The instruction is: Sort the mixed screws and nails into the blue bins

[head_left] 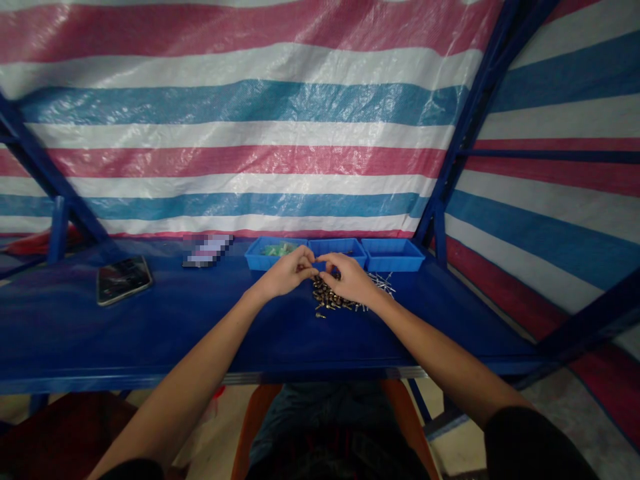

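Observation:
My left hand and my right hand come together in front of the blue trays, fingertips nearly meeting. Both have thumb and fingers pinched; whatever sits between them is too small to make out. Under my right hand lies a pile of small brass-coloured metal parts, partly covered by it. A single brass-coloured part rests a little nearer to me. Thin silvery pins spread out to the right of the pile.
Behind my hands stand a left blue tray with greenish-white pieces, a middle blue tray with a few dark bits, and a right blue tray. A phone and a blurred-out item lie left on the blue table.

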